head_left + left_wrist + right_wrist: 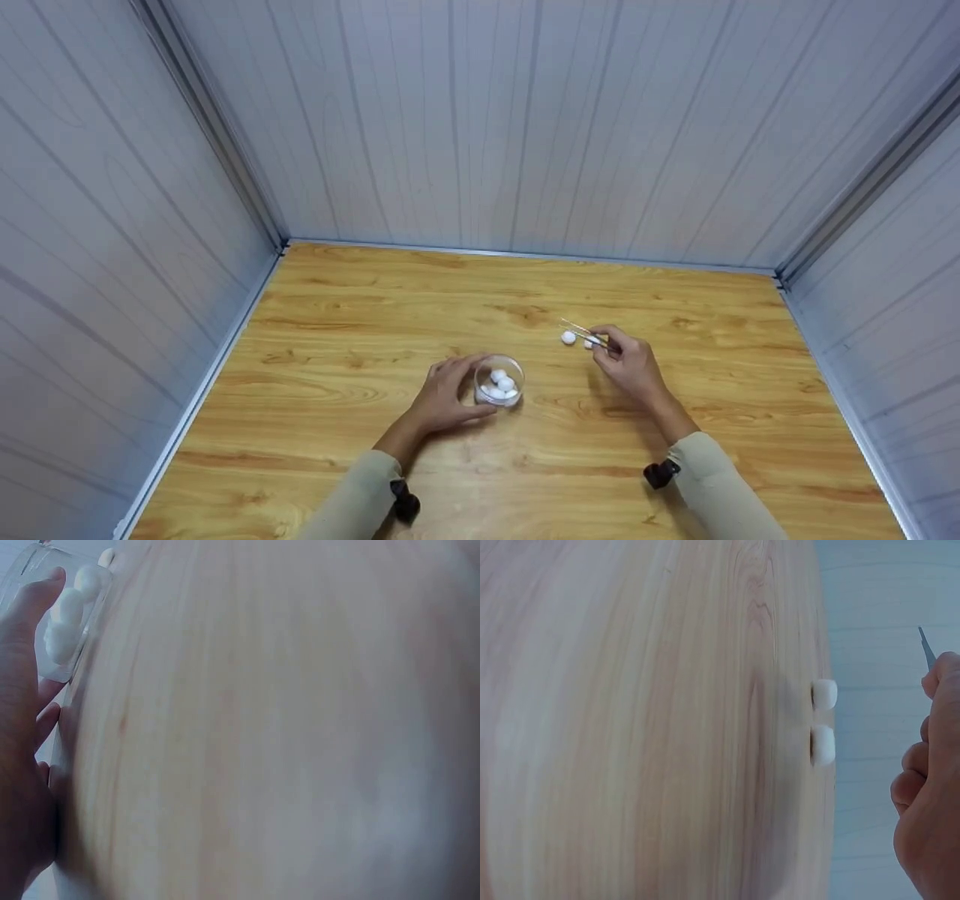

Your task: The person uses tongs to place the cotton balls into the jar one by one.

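Observation:
A clear round container (500, 361) stands on the table, with several white cotton balls (498, 386) inside. My left hand (445, 397) grips it from the left, thumb on the near side and fingers round the far side; the left wrist view shows the thumb against the clear wall (45, 652). My right hand (630, 364) pinches metal tweezers (577, 330), their tips apart and pointing left. Below the tweezers two cotton balls lie on the table, the left one (568, 337) in full view and the right one (590, 342) partly covered. Nothing shows between the tips.
The wood-grain table (360, 322) is bounded by a pale panel wall (480, 135) at the back and further panels at the left (112, 225) and right (892, 315). Both sleeves carry a small black device, one on the left (405, 502) and one on the right (661, 474).

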Tool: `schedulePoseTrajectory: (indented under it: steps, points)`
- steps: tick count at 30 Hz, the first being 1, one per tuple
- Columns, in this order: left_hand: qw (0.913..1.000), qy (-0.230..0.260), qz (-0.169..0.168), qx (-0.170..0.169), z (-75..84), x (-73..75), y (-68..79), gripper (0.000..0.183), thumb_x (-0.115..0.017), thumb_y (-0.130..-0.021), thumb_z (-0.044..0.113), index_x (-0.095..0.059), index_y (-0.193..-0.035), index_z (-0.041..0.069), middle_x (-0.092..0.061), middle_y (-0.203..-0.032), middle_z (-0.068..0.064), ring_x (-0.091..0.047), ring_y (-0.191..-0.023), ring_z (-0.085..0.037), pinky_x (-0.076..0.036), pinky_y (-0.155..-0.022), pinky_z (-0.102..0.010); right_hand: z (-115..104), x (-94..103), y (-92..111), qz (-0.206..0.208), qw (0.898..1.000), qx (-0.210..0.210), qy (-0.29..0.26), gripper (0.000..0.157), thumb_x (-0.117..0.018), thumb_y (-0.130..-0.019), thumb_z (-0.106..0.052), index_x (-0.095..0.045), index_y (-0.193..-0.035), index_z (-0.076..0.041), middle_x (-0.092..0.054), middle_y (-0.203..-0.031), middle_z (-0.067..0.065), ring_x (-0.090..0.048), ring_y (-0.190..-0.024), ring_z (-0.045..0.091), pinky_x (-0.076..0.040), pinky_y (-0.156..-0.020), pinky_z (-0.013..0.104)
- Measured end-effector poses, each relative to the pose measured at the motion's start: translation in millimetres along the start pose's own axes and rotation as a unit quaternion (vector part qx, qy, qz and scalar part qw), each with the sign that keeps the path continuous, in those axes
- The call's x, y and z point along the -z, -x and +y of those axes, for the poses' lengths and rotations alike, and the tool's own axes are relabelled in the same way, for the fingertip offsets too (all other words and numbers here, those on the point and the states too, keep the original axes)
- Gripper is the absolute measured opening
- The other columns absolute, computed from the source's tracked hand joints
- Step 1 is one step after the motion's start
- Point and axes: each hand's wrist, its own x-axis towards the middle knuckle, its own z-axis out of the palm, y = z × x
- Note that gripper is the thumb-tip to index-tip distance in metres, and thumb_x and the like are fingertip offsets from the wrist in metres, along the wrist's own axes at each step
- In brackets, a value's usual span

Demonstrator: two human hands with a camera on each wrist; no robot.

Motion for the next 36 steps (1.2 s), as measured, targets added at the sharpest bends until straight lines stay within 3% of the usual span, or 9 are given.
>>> schedulePoseTrajectory:
  steps: [14, 24, 36]
  points:
    - [1.0, 0.0, 0.001, 0.003, 1.7, -0.2, 2.0, 0.092, -0.092, -0.09, 0.053, -0.052, -0.168, 0.024, -0.062, -0.167, -0.011, -0.054, -0.157, -0.043, -0.029, -0.133, -0.071, 9.9, -8.0, 2.8, 0.013, 1.0, -0.024, -0.004, 0.024, -0.075, -0.102, 0.003, -0.081, -0.124, -0.004, -0.041, -0.065, -0.01, -0.027, -0.057, -0.009, -0.028, -0.055, 0.017]
    - [1.0, 0.004, 0.004, -0.004, 3.3, 0.0, 3.7, 0.09, -0.092, -0.09, 0.052, -0.053, -0.167, 0.025, -0.063, -0.165, -0.01, -0.055, -0.155, -0.042, -0.03, -0.131, -0.072, 17.4, -15.2, 9.1, 0.0, 0.998, -0.06, 0.015, 0.02, -0.078, -0.099, -0.001, -0.081, -0.118, -0.006, -0.051, -0.067, -0.008, -0.039, -0.059, -0.004, -0.034, -0.057, 0.018]
    - [1.0, 0.002, 0.003, -0.005, 1.8, -0.8, 3.1, 0.091, -0.092, -0.09, 0.052, -0.053, -0.168, 0.024, -0.062, -0.166, -0.01, -0.055, -0.155, -0.041, -0.03, -0.133, -0.071, 24.6, -18.0, 14.0, -0.004, 0.994, -0.094, 0.052, 0.018, -0.079, -0.099, -0.003, -0.081, -0.116, -0.008, -0.051, -0.066, -0.007, -0.038, -0.057, -0.003, -0.034, -0.058, 0.023]
